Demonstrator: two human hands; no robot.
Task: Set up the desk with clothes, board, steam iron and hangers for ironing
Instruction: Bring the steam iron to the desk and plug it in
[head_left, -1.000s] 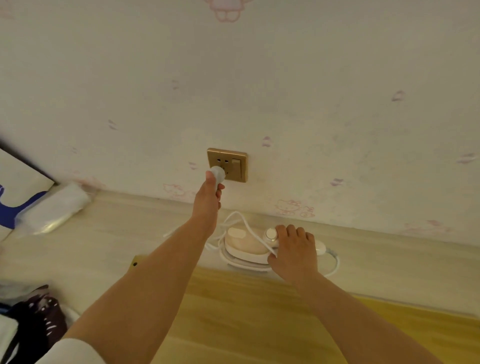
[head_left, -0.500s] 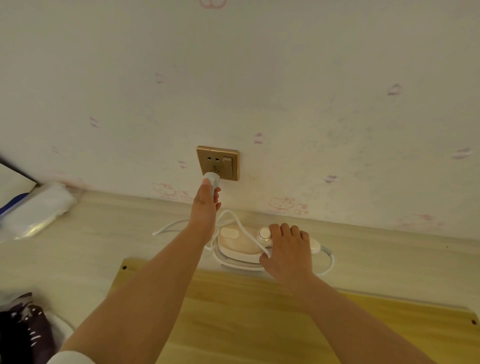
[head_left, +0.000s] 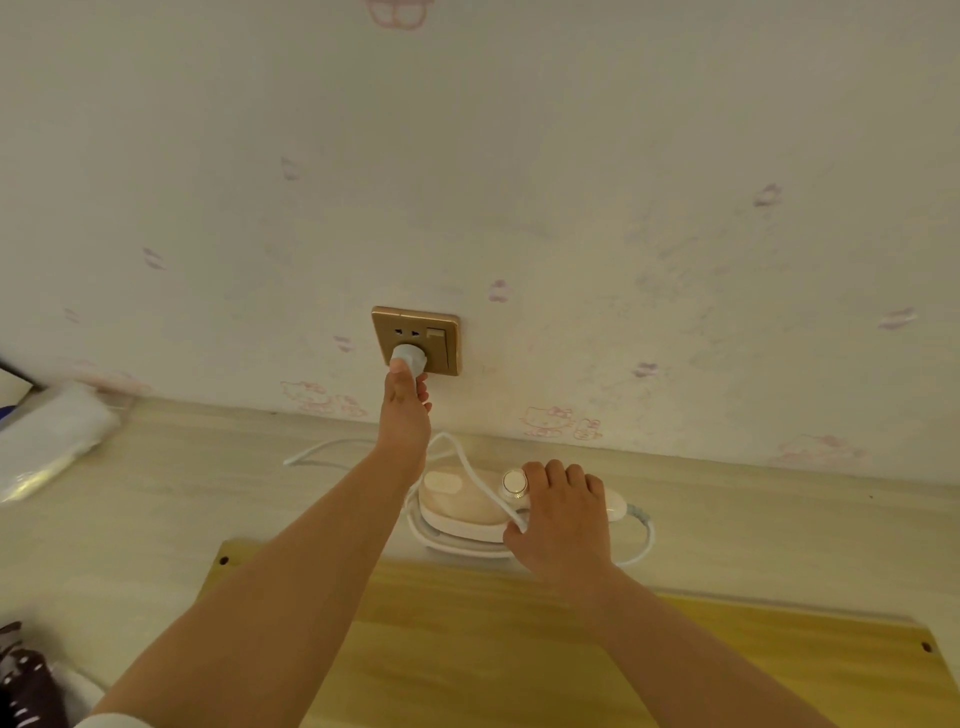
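My left hand (head_left: 406, 410) pinches the white plug (head_left: 409, 359) and holds it against the lower part of the gold wall socket (head_left: 417, 340). Its white cord (head_left: 470, 470) loops down over the pink and white steam iron (head_left: 457, 501), which lies flat on the pale desk (head_left: 156, 514) by the wall. My right hand (head_left: 563, 512) grips the iron's handle, fingers curled over it beside the round dial (head_left: 514, 483). The yellow wooden board (head_left: 467, 649) lies on the desk in front of the iron.
A clear plastic packet (head_left: 49, 441) lies at the desk's far left by the wall. Dark patterned clothes (head_left: 23, 686) sit at the bottom left corner. The socket's rocker switch (head_left: 436, 340) is to the right of the plug.
My left hand carried the plug from in front of the socket onto its lower outlet. The right hand stayed on the iron. The camera view shifted slightly.
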